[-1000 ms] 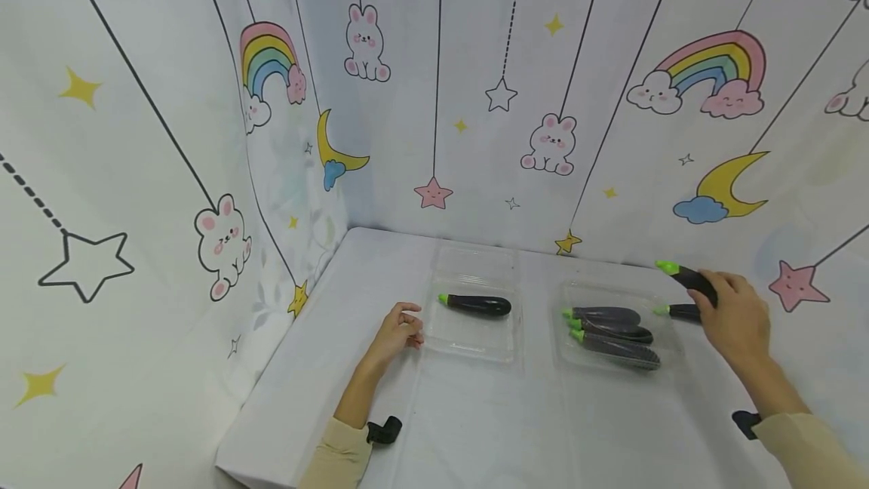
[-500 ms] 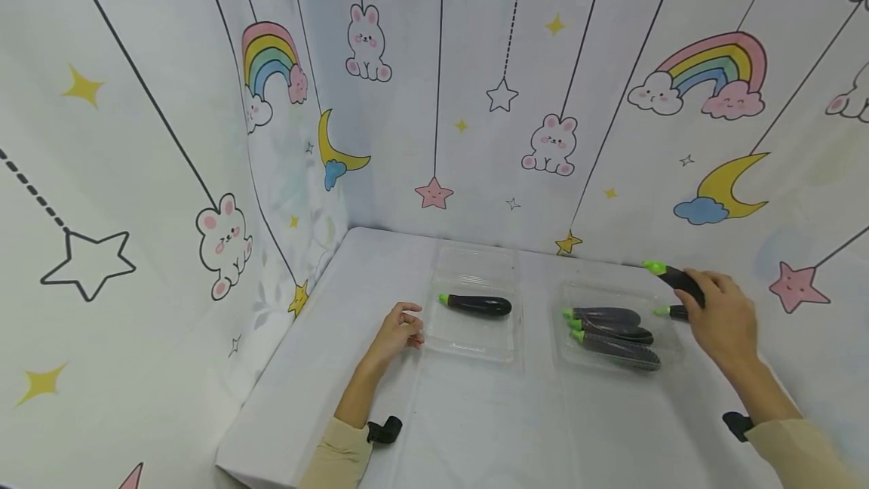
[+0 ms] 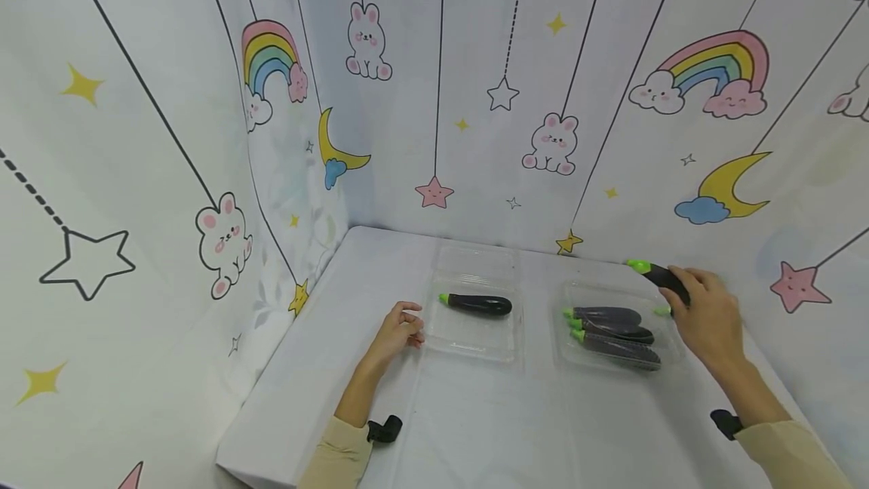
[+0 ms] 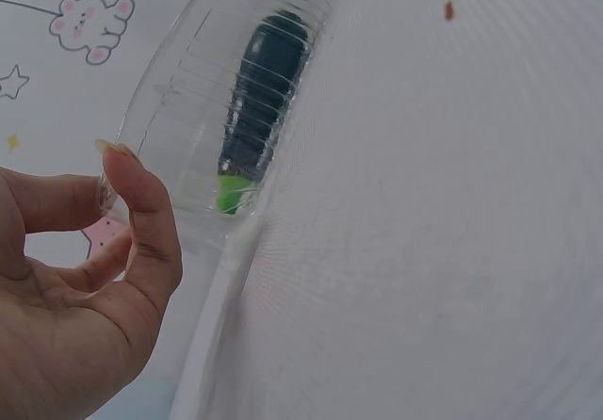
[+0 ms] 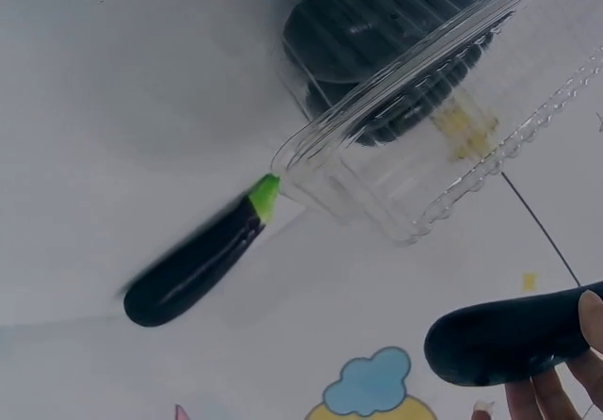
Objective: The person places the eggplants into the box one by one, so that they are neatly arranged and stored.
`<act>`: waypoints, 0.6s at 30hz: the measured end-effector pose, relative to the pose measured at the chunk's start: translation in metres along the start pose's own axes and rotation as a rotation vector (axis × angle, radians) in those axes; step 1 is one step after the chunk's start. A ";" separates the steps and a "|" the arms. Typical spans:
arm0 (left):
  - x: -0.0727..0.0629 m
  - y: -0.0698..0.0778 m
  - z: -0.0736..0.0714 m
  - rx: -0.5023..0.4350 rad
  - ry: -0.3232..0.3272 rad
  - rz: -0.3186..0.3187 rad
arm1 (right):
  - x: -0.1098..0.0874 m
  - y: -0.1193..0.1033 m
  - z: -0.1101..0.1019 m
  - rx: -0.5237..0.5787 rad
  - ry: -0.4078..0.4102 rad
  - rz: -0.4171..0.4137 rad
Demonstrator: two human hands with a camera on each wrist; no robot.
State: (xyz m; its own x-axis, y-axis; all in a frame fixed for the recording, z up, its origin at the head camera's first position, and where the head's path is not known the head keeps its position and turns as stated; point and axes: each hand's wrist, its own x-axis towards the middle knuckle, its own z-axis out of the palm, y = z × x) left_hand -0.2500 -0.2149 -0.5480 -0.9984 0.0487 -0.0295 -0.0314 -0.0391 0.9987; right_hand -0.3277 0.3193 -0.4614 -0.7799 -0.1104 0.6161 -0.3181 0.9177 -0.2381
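Note:
My right hand (image 3: 709, 319) grips an eggplant (image 3: 661, 279) with a bright green stem, raised beside the right clear plastic container (image 3: 566, 357). That container holds several eggplants (image 3: 618, 349). Another eggplant (image 5: 193, 269) lies on the table just outside it, mostly hidden behind my right hand in the head view. At the left, my left hand (image 3: 397, 332) pinches the rim of a second clear plastic container (image 3: 468, 349) between thumb and finger, as the left wrist view shows (image 4: 104, 194). Inside this one lies a single eggplant (image 3: 478, 306).
Both containers have their clear lids folded back, the left lid (image 3: 475, 259) toward the wall. A white cloth covers the table (image 3: 489, 429). Printed fabric walls (image 3: 407, 112) with rabbits and rainbows rise behind and to the left.
My right hand has carried the eggplant leftward, toward the right container. The left hand and the containers have stayed where they were.

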 end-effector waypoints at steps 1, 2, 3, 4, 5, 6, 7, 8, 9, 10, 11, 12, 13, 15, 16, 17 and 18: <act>-0.002 0.002 0.001 0.000 0.000 0.001 | 0.000 -0.002 0.000 0.002 0.006 -0.006; -0.003 0.004 0.001 0.000 0.002 0.004 | 0.000 -0.004 0.000 0.003 0.010 -0.008; -0.003 0.004 0.001 0.001 0.003 0.007 | 0.000 -0.006 0.000 0.003 0.016 -0.012; -0.003 0.004 0.001 0.001 0.003 0.004 | 0.000 -0.008 0.001 0.005 0.018 -0.014; -0.002 0.003 0.001 0.002 0.001 -0.005 | -0.001 -0.010 0.001 0.005 0.018 -0.013; 0.000 0.001 0.000 0.003 -0.001 -0.010 | -0.001 -0.013 0.001 0.005 0.016 -0.011; 0.002 -0.003 -0.001 0.005 0.000 -0.016 | -0.001 -0.015 0.002 0.008 0.015 -0.012; 0.005 -0.006 -0.002 0.005 0.000 -0.019 | -0.001 -0.017 0.002 0.011 0.012 -0.012; 0.007 -0.010 -0.002 0.005 0.000 -0.024 | -0.001 -0.020 0.002 0.014 0.011 -0.014; 0.010 -0.014 -0.003 0.006 0.004 -0.030 | -0.001 -0.022 0.002 0.017 0.008 -0.014; 0.012 -0.018 -0.004 0.007 0.009 -0.031 | -0.001 -0.024 0.002 0.020 0.006 -0.017; 0.014 -0.021 -0.004 0.007 0.012 -0.031 | -0.001 -0.026 0.002 0.025 0.007 -0.022; 0.014 -0.022 -0.004 0.006 0.015 -0.032 | -0.001 -0.029 0.002 0.031 0.008 -0.028; 0.015 -0.023 -0.004 0.004 0.021 -0.032 | -0.001 -0.033 0.003 0.043 0.013 -0.040; 0.014 -0.024 -0.004 0.004 0.022 -0.031 | -0.001 -0.035 0.003 0.047 0.015 -0.047; 0.014 -0.024 -0.004 0.003 0.022 -0.030 | -0.001 -0.037 0.004 0.053 0.017 -0.053; 0.014 -0.023 -0.003 0.001 0.021 -0.030 | -0.001 -0.039 0.005 0.060 0.020 -0.063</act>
State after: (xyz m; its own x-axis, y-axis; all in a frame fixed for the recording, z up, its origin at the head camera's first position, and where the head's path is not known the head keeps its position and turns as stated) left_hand -0.2631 -0.2168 -0.5717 -0.9978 0.0286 -0.0605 -0.0615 -0.0371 0.9974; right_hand -0.3175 0.2818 -0.4562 -0.7468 -0.1591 0.6457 -0.3985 0.8844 -0.2431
